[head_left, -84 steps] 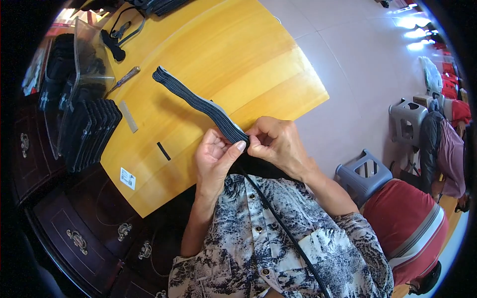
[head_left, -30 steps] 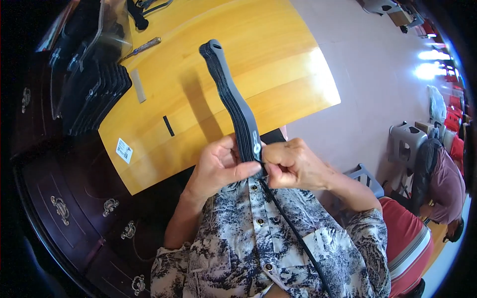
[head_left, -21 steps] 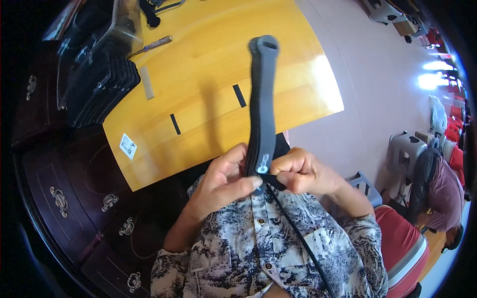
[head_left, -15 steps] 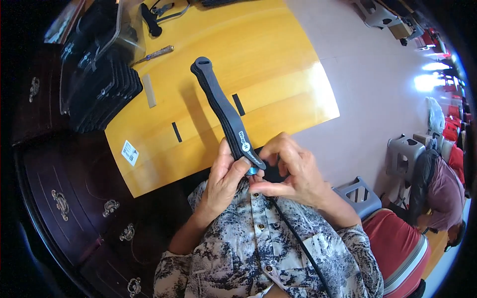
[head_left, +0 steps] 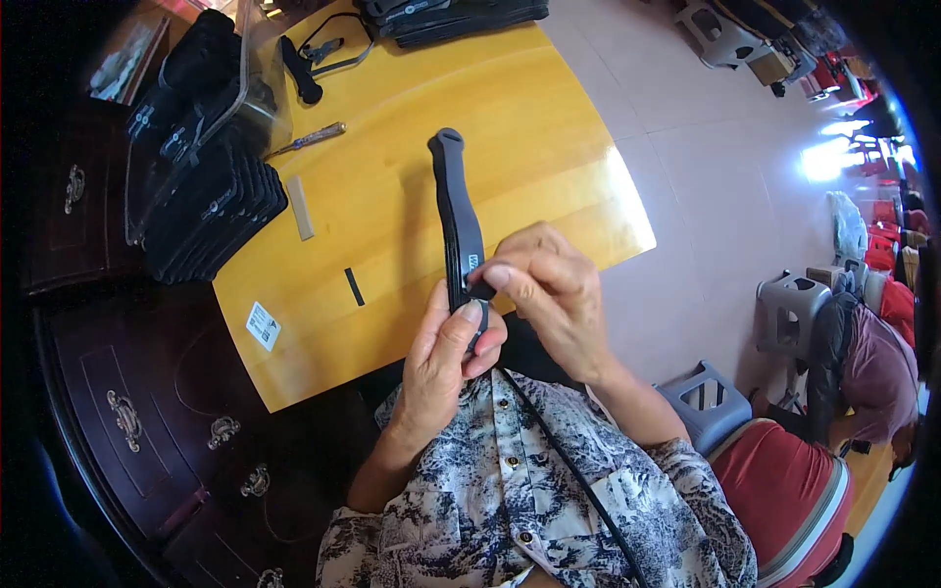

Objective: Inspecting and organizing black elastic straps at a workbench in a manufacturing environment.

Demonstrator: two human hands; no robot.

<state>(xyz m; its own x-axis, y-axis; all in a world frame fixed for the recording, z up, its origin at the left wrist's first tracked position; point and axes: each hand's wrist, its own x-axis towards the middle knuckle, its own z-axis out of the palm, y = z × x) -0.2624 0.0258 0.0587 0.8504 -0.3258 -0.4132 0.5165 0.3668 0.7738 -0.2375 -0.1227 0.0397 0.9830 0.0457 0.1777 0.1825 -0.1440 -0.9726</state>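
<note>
A stack of long black straps [head_left: 457, 206] stands up from my left hand [head_left: 438, 358], with pale lettering on its front strap and a slotted round tip at its far end. My left fingers and thumb are closed round the lower end. Against the front of the stack, my right hand [head_left: 555, 299] pinches a small black strip [head_left: 481, 289] between thumb and fingers. The strip lies across the straps just above my left thumb; its rear part is hidden.
On the yellow table [head_left: 392, 157] lie a short black strip [head_left: 354, 286], a white label [head_left: 262, 325], a beige strip [head_left: 300, 208] and a screwdriver [head_left: 309, 138]. Black strap stacks [head_left: 221, 220] stand left by a clear bin [head_left: 241, 88]. A person [head_left: 877, 367] sits far right.
The strap stack has turned more upright. My right hand has risen from the stack's lower end to its front, where it now pinches the black strip.
</note>
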